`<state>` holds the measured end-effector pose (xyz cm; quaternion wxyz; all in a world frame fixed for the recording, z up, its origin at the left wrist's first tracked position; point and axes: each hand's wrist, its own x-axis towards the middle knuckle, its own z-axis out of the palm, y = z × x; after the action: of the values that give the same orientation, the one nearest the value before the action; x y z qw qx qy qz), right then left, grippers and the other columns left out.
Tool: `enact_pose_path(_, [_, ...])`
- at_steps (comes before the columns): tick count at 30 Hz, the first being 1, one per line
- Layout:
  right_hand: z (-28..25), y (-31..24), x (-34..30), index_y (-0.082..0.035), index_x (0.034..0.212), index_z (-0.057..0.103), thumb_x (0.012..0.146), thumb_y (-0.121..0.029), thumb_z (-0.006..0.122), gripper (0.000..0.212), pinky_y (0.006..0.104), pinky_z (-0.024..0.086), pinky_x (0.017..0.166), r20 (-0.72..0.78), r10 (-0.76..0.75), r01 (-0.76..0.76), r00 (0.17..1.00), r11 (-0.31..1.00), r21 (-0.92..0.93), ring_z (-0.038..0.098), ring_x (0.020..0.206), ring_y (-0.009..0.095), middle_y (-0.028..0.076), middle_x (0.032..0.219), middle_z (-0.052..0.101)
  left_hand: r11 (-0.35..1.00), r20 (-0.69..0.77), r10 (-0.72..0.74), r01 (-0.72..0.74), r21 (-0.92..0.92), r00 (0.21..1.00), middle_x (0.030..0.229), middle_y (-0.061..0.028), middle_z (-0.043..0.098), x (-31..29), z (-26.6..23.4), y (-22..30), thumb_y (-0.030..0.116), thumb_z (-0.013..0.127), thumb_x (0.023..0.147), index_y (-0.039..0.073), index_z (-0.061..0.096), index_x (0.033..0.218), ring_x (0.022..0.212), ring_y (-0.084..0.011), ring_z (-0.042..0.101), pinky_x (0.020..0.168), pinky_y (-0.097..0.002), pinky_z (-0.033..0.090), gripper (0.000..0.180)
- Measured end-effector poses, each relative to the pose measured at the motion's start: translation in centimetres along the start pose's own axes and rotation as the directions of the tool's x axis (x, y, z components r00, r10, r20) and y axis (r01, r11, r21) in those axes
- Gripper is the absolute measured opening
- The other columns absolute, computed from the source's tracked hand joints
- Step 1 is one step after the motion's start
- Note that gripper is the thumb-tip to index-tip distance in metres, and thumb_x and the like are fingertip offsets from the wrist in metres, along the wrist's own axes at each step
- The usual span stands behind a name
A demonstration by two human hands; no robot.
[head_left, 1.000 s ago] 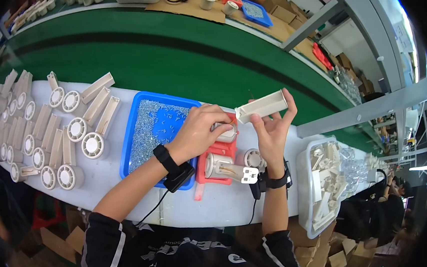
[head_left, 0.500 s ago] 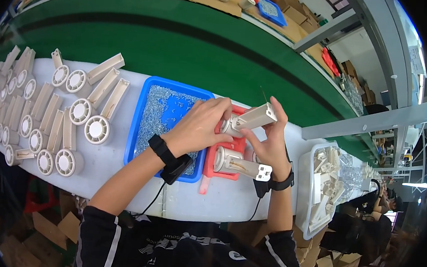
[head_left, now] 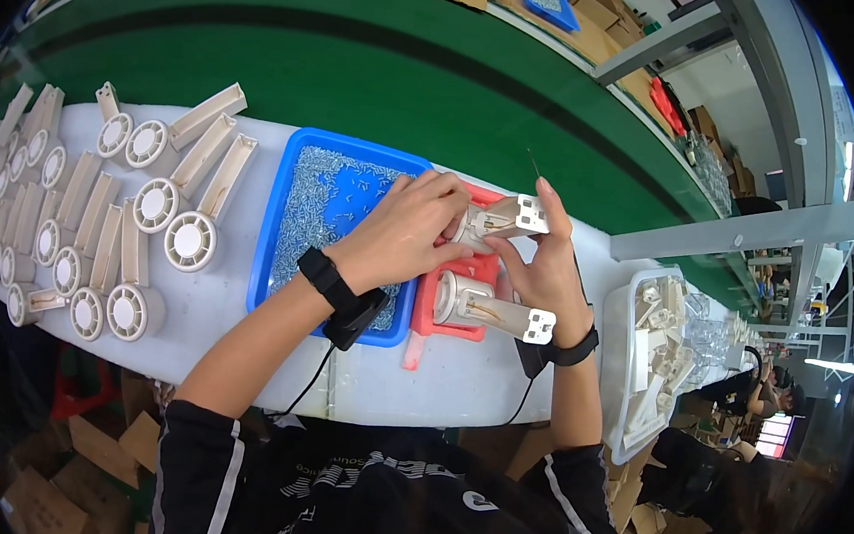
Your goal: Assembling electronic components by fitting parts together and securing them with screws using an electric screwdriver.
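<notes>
An off-white plastic part [head_left: 499, 218], a round cup with a long channel-shaped arm, sits at the far end of a red fixture [head_left: 425, 312]. My left hand [head_left: 408, 223] is closed on its round end. Around the arm, near its holed end, my right hand [head_left: 555, 273] closes with fingers and thumb. A second part [head_left: 505, 315] of the same kind lies in the near half of the fixture, its arm pointing right below my right hand. Just left, partly under my left forearm, is a blue tray [head_left: 266, 229] of small silver screws [head_left: 315, 188].
Many similar assembled parts [head_left: 156, 205] stand in rows on the left of the white table [head_left: 377, 394]. A clear bin [head_left: 617, 372] of off-white pieces is on the right. Beyond the table runs a green conveyor belt [head_left: 381, 83]; a grey metal post [head_left: 740, 237] stands at right.
The held part's arm has turned, so its holed end face now shows. Both hands stay on it. The whole view has shifted slightly.
</notes>
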<state>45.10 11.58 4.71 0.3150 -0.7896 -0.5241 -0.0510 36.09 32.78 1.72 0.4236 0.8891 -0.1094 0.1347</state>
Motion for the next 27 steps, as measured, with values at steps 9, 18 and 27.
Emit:
enact_pose_path(9, [-0.1, -0.1, -0.1, -0.005, 0.151, 0.034, 0.079, 0.01, 0.083, 0.089, 0.0411, 0.061, 0.095, 0.034, 0.069, -0.069, 0.997, 0.998, 0.003, 0.067, 0.117, 0.028, 0.021, 0.133, 0.056, 1.0, 0.008, 0.006, -0.006, -0.006, 1.0, 0.097, -0.0074, 0.054, 0.0, 0.3, -0.3, 0.029, 0.081, 0.084, 0.004, 0.06, 0.093, 0.1, -0.0268, 0.054, 0.086, -0.0403, 0.04, 0.033])
enact_pose_path(18, [0.5, 0.3, -0.1, -0.007, 0.148, 0.033, 0.079, 0.01, 0.082, 0.087, 0.0396, 0.061, 0.094, 0.005, 0.04, -0.041, 0.999, 0.997, 0.072, 0.068, 0.115, 0.027, 0.02, 0.132, 0.057, 0.999, -0.02, 0.034, -0.034, 0.02, 0.999, 0.103, -0.0102, 0.054, -0.1, 0.9, -0.6, 0.029, 0.08, 0.085, 0.003, 0.061, 0.093, 0.107, -0.029, 0.054, 0.089, -0.043, 0.041, 0.033])
enact_pose_path(27, [1.0, -1.0, -0.8, -0.008, 0.154, 0.021, 0.079, 0.0, 0.086, 0.1, 0.0374, 0.059, 0.094, -0.114, 0.058, -0.064, 0.992, 0.997, -0.053, 0.069, 0.115, 0.028, 0.021, 0.136, 0.056, 0.996, 0.02, 0.084, -0.085, 0.037, 0.996, 0.108, -0.0149, 0.059, 0.4, 0.2, -0.7, 0.021, 0.078, 0.085, -0.001, 0.061, 0.097, 0.099, -0.0349, 0.056, 0.086, -0.0442, 0.045, 0.03])
